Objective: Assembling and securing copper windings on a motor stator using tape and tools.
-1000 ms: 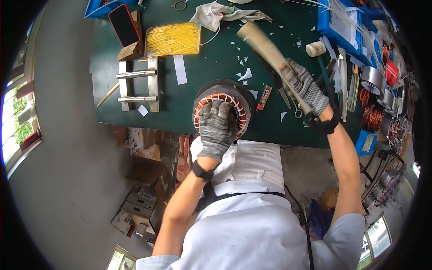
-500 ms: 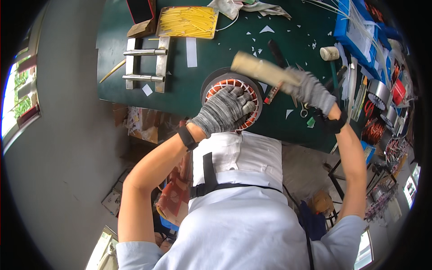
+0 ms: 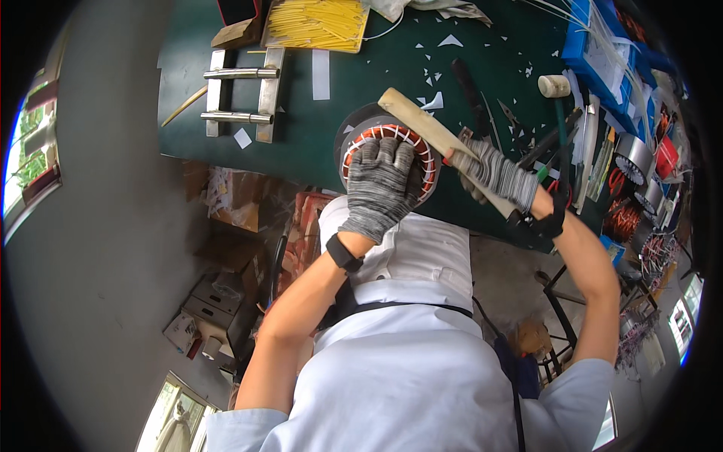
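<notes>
A round stator with an orange coil laced in white cord sits at the table's near edge, against my white trousers. My left hand, in a grey knitted glove, lies over it with the fingers hooked on the coil's top; the thumb is hidden. My right hand, gloved alike, is wrapped round a flat wooden bat. The bat slants from lower right to upper left, its far end beside the coil's upper right edge. Whether it touches the coil I cannot tell.
Pliers, a black-handled tool and a white-headed mallet lie beyond my right hand. Paper scraps dot the green table. At the left stand a metal frame and a tray of yellow sticks. Blue bins and coils crowd the right.
The bat has come down and nearer, swinging to a steeper slant beside the coil. My left hand has turned, so its fingers point more away from me. My left elbow has moved in.
</notes>
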